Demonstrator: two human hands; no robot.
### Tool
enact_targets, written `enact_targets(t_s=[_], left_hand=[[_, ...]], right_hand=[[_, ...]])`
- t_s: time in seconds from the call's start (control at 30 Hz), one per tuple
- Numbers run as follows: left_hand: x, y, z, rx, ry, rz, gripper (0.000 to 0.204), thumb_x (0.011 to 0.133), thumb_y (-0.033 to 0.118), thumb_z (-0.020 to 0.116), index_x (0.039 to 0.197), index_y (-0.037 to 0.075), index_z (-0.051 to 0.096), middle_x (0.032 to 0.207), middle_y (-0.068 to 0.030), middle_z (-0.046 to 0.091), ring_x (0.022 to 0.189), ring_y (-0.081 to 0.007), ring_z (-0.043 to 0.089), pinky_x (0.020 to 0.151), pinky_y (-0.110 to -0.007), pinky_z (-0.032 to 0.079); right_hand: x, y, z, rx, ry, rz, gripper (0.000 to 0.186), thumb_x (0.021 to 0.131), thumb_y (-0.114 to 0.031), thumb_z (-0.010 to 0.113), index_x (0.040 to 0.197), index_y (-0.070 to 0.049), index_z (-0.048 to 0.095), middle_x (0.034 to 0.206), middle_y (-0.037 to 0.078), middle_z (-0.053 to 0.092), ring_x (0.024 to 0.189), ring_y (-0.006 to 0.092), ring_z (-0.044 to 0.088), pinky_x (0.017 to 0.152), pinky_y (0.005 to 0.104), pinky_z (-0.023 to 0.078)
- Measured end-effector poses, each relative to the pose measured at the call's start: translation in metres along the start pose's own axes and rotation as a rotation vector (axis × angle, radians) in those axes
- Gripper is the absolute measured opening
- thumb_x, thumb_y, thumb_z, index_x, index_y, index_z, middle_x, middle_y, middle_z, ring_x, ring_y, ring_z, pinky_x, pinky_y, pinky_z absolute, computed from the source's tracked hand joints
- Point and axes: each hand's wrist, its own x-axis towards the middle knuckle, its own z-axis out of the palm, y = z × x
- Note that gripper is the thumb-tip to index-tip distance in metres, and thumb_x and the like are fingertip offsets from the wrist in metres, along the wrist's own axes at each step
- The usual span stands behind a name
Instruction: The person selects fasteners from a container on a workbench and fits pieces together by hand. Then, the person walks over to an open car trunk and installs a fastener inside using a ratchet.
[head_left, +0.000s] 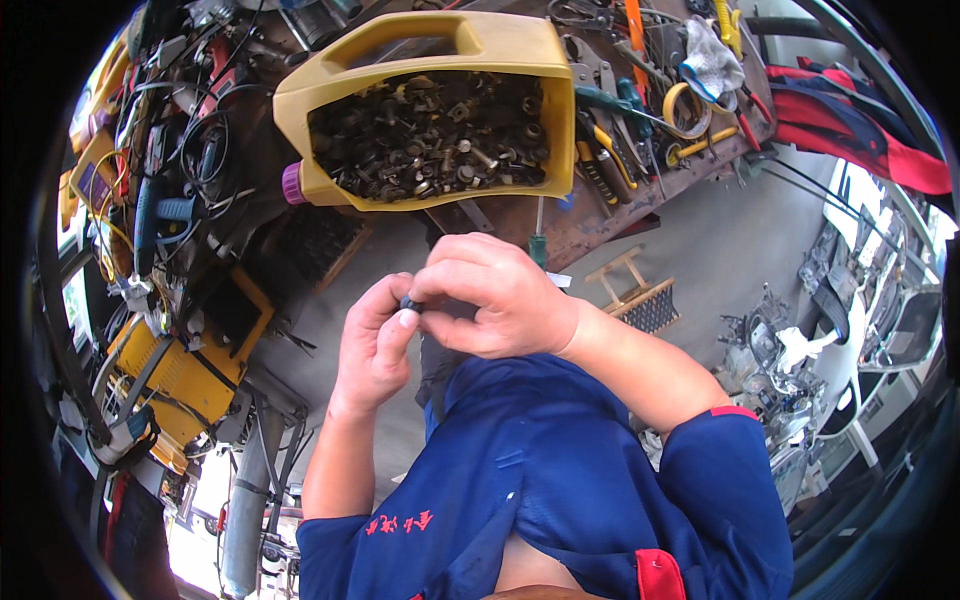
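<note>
Both of my hands meet just in front of the bench, below a yellow plastic jug (512, 42). Between the thumb and fingers of my left hand (368, 350) is a small dark part (408, 302); my fingers cover most of it, so its kind does not show. My right hand (505, 295) pinches the same piece from the other side, fingers curled. The jug lies on its side with one wall cut away and a purple cap on its neck. Inside is a heap of loose bolts and nuts (430, 140), some shiny, most dark.
Pliers, screwdrivers, a tape roll (688, 112) and a work glove (712, 60) crowd the bench (640, 205) at right. A green-handled screwdriver (538, 250) juts over its front edge. Power tools and cables (175, 215) fill the left. Scrap parts (770, 350) are piled at right.
</note>
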Motion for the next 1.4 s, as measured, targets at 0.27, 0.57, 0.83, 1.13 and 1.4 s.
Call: enact_targets(t_s=[0.27, 0.57, 0.83, 1.13, 1.4], left_hand=[[0.022, -0.011, -0.043, -0.107, 0.354, 0.174, 0.025, 0.109, 0.023, 0.039, 0.096, 0.005, 0.05, 0.088, -0.0047, 0.046, 0.084, -0.0178, 0.047, 0.08, -0.034, 0.043], [0.05, -0.009, -0.073, 0.074, 0.578, 0.341, 0.024, 0.113, 0.024, 0.032, 0.101, 0.006, 0.044, 0.1, -0.0105, 0.053, 0.092, -0.0219, 0.055, 0.087, -0.036, 0.05], [0.111, 0.015, -0.075, 0.359, 0.658, 0.323, 0.031, 0.116, 0.02, 0.033, 0.105, 0.001, 0.053, 0.136, -0.0174, 0.062, 0.123, -0.0246, 0.061, 0.11, -0.038, 0.048], [0.12, 0.007, -0.082, 0.255, 0.716, 0.386, 0.033, 0.112, 0.02, 0.039, 0.103, -0.003, 0.061, 0.134, -0.0114, 0.066, 0.106, -0.0178, 0.061, 0.096, -0.029, 0.048], [0.152, 0.017, -0.072, 0.698, 0.668, 0.66, 0.029, 0.109, 0.015, 0.047, 0.103, -0.004, 0.068, 0.129, -0.0122, 0.071, 0.112, -0.0206, 0.066, 0.101, -0.033, 0.05]], right_hand=[[0.014, 0.002, -0.002, -0.505, -0.055, -0.049, 0.034, 0.081, -0.013, 0.073, 0.115, -0.01, 0.074, 0.117, 0.007, 0.069, 0.113, 0.0269, 0.064, 0.099, 0.0423, 0.048], [0.023, 0.013, 0.026, -0.687, -0.065, -0.022, 0.051, 0.092, -0.02, 0.062, 0.142, -0.008, 0.062, 0.144, 0.011, 0.064, 0.14, 0.0314, 0.054, 0.118, 0.0587, 0.035], [0.04, 0.038, -0.01, -0.952, -0.146, -0.055, 0.043, 0.088, -0.022, 0.063, 0.128, -0.012, 0.072, 0.131, 0.006, 0.065, 0.126, 0.0278, 0.059, 0.108, 0.0589, 0.043], [0.014, 0.019, -0.075, -1.054, -0.338, 0.112, 0.048, 0.078, -0.019, 0.08, 0.122, -0.004, 0.067, 0.122, 0.012, 0.067, 0.126, 0.0317, 0.061, 0.12, 0.0472, 0.041], [0.021, -0.004, -0.074, -0.976, -0.126, 0.209, 0.045, 0.08, -0.021, 0.081, 0.119, -0.002, 0.068, 0.122, 0.015, 0.068, 0.112, 0.0328, 0.064, 0.097, 0.0445, 0.053]])
